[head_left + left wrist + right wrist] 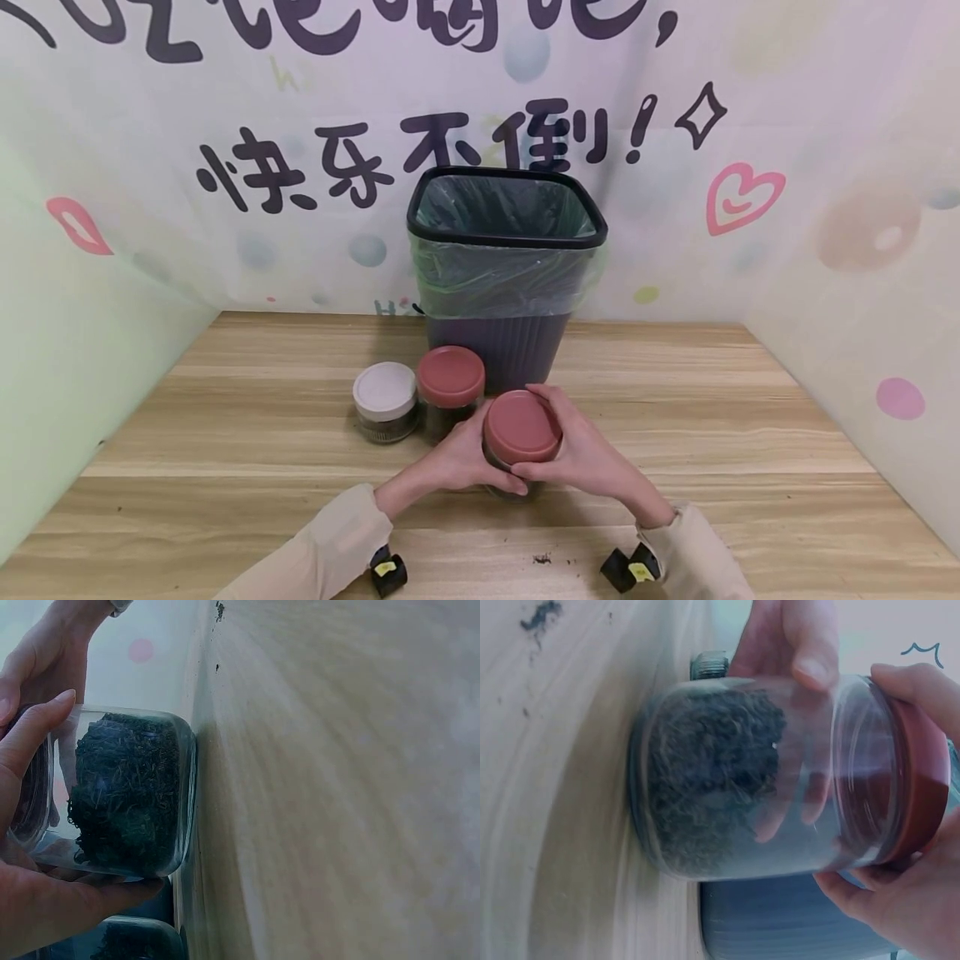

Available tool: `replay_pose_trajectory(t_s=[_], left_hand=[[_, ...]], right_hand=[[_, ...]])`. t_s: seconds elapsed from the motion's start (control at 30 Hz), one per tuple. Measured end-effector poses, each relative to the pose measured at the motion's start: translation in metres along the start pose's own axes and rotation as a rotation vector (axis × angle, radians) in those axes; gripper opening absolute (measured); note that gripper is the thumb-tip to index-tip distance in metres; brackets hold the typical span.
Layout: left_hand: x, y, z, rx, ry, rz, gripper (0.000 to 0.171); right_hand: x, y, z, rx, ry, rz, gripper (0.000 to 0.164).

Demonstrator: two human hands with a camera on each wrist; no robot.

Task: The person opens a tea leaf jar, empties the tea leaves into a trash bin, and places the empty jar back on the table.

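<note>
A clear jar [712, 780] with a red lid [522, 427] stands upright on the wooden table, partly filled with dark, shredded dried leaves. My left hand [463, 457] grips the jar's glass body from the left. From the right, my right hand [588, 458] holds the lid around its rim, thumb in front and fingers behind. Just left of my left hand is a second red-lidded jar [451, 377], its lower part partly hidden by that hand. Beside it sits a shorter jar with a white lid [385, 392], touching or nearly so.
Behind the jars stands a dark bin [517, 350] with a black rim and a thin greenish liner. The table [247, 467] meets printed walls at the back and both sides. Small dark crumbs [542, 559] lie near the front.
</note>
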State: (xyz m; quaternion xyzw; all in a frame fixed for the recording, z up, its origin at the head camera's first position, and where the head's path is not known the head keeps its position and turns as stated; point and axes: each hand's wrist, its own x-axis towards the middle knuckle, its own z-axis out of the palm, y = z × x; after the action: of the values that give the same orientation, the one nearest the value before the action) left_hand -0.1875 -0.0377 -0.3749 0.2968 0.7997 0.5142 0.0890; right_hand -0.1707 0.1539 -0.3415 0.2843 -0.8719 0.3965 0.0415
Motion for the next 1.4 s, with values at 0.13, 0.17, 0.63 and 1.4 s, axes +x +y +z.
replay_pose_trajectory(t_s=[0.13, 0.17, 0.63, 1.4], left_hand=[[0.0, 0.0, 0.0, -0.006, -0.001, 0.001, 0.092], [0.0, 0.0, 0.0, -0.008, -0.003, -0.001, 0.093], [-0.001, 0.001, 0.0, -0.035, -0.006, -0.006, 0.096], [0.003, 0.0, 0.001, 0.032, 0.018, -0.003, 0.094]], right_hand=[[0.001, 0.001, -0.005, 0.015, -0.049, 0.007, 0.087], [0.002, 0.001, -0.006, 0.026, -0.061, 0.011, 0.087], [0.004, -0.001, -0.012, 0.1, -0.11, 0.039, 0.085], [-0.002, 0.014, -0.041, 0.126, 0.039, 0.085, 0.078]])
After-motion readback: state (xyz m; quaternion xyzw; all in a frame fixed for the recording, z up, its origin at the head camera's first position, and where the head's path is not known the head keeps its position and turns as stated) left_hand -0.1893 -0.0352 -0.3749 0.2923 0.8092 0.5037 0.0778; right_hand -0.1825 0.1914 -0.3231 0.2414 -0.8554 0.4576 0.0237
